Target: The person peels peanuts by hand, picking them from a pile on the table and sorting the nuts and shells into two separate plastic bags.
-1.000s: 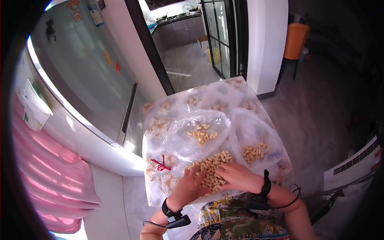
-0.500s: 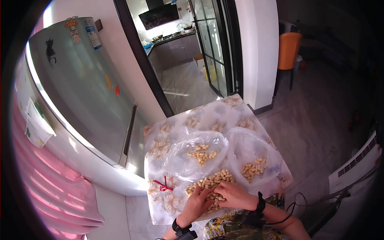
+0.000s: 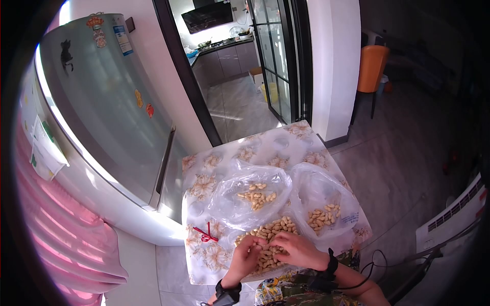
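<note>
A pile of unshelled peanuts (image 3: 278, 227) lies at the near side of the table, under and around both hands. My left hand (image 3: 247, 255) is over the pile's left part, its thumb and fingers pinched together; whatever lies between the fingertips is too small to make out. Just to its right, my right hand (image 3: 301, 251) curves down over the peanuts with bent fingers, and its fingertips are partly hidden. Beyond the hands, a clear plastic bag (image 3: 229, 206) lies spread with some peanuts on it. Another clear bag (image 3: 311, 186) to the right also holds peanuts.
A red ribbon tie (image 3: 206, 233) lies at the left on the flowered tablecloth (image 3: 204, 262). The fridge (image 3: 112, 102) stands left of the table. Behind is a glass door (image 3: 273, 61) to a kitchen; an orange chair (image 3: 371, 69) stands at the far right.
My left hand has lifted slightly and moved a little left, its fingers now pinched. The gap between the hands has widened. The view has shifted slightly.
</note>
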{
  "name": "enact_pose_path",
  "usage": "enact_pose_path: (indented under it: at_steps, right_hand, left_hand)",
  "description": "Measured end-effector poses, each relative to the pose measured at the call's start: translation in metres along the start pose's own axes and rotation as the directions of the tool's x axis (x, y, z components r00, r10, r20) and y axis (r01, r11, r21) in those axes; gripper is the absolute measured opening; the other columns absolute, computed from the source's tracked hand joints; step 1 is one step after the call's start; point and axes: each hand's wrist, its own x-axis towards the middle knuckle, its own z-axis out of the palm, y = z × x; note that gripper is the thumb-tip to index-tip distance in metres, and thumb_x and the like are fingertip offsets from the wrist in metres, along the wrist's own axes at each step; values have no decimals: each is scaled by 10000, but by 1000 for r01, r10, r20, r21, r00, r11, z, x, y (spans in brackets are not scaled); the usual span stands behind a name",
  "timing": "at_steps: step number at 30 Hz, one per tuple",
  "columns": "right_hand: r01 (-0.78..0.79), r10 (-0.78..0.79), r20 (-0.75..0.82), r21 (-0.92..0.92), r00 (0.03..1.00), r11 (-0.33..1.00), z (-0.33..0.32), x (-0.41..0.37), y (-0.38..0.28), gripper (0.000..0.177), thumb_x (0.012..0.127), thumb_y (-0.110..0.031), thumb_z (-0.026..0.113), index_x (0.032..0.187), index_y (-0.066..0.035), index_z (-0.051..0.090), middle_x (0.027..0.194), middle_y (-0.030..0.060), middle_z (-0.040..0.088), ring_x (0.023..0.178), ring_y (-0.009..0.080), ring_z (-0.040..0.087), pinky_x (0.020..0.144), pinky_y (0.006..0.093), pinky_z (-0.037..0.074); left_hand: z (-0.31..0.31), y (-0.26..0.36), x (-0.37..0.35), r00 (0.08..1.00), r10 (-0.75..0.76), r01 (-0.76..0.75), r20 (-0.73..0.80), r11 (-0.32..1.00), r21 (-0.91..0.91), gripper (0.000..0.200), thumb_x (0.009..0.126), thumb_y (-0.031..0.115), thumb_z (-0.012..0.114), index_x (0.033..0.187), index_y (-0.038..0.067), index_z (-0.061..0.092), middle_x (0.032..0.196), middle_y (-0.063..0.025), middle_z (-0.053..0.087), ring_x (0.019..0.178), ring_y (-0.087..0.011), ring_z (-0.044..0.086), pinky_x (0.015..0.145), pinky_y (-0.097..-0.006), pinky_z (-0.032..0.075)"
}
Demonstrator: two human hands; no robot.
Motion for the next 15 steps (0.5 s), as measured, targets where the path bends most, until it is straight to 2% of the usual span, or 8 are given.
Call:
enact_pose_path:
  at_steps: [1, 2, 4, 5, 7, 9, 11, 15]
  right_hand:
    - [0, 0, 0, 0, 1000, 1000, 1, 0, 2, 287, 790, -177, 666, 1046, -62, 606, 972, 83, 558, 875, 270, 603, 743, 376, 490]
    - [65, -64, -95, 4, 993, 998, 3, 1, 5, 286, 800, -187, 673, 1049, -65, 607, 980, 81, 564, 881, 266, 605, 742, 373, 494]
    - [133, -130, -183, 6, 975, 991, 3, 2, 3, 285, 809, -196, 681, 1052, -67, 608, 988, 79, 569, 887, 262, 607, 741, 370, 497]
    - [115, -104, -230, 38, 968, 993, -1, 3, -4, 268, 816, -184, 686, 1045, -67, 611, 969, 76, 577, 866, 257, 613, 723, 361, 502]
    - [101, -78, -278, 67, 957, 993, -2, 5, -13, 252, 823, -173, 690, 1038, -66, 614, 949, 73, 584, 844, 251, 620, 704, 351, 507]
    - [52, 30, -255, 311, 966, 949, 1, 6, -18, 252, 815, -120, 720, 1050, -67, 646, 899, 64, 615, 755, 203, 639, 647, 288, 503]
    - [74, 2, -255, 288, 967, 955, 5, 8, -20, 240, 810, -107, 724, 1034, -66, 652, 885, 62, 621, 749, 196, 641, 636, 286, 504]
    - [159, -85, -302, 229, 950, 960, 22, 9, -10, 185, 790, -67, 727, 967, -58, 674, 903, 63, 639, 766, 196, 649, 635, 290, 515]
  left_hand:
    - [0, 0, -2, 972, -226, 233, 59, 922, -310, 168, 947, 31, 509, 1093, 75, 579, 939, -24, 602, 816, -143, 596, 658, -271, 485]
    - [1, 4, -2, 972, -226, 233, 58, 922, -311, 168, 947, 31, 509, 1093, 75, 579, 939, -24, 602, 816, -143, 596, 658, -271, 485]
    - [4, 11, -2, 937, -333, 312, 108, 654, -689, 168, 1003, 115, 450, 1147, 97, 535, 1003, -2, 581, 870, -96, 572, 681, -259, 479]
    - [5, 4, -3, 937, -334, 310, 104, 654, -690, 168, 1003, 115, 450, 1147, 97, 535, 1003, -2, 581, 870, -96, 572, 681, -259, 479]
    - [6, -14, -3, 947, -284, 268, 150, 441, -857, 173, 1002, 136, 451, 1151, 86, 524, 1066, -36, 580, 892, -126, 575, 711, -274, 485]
    - [11, -8, -4, 935, -322, 269, 146, 379, -886, 183, 1000, 174, 462, 1143, 82, 528, 1068, -41, 584, 894, -132, 587, 735, -287, 504]
    - [18, -6, -5, 920, -364, 268, 145, 314, -911, 202, 999, 213, 473, 1136, 78, 533, 1070, -46, 587, 896, -139, 599, 760, -299, 522]
    - [29, -23, -11, 930, -272, 273, 249, 56, -960, 208, 1009, 233, 424, 1064, 74, 546, 1006, -57, 608, 907, -178, 607, 792, -336, 504]
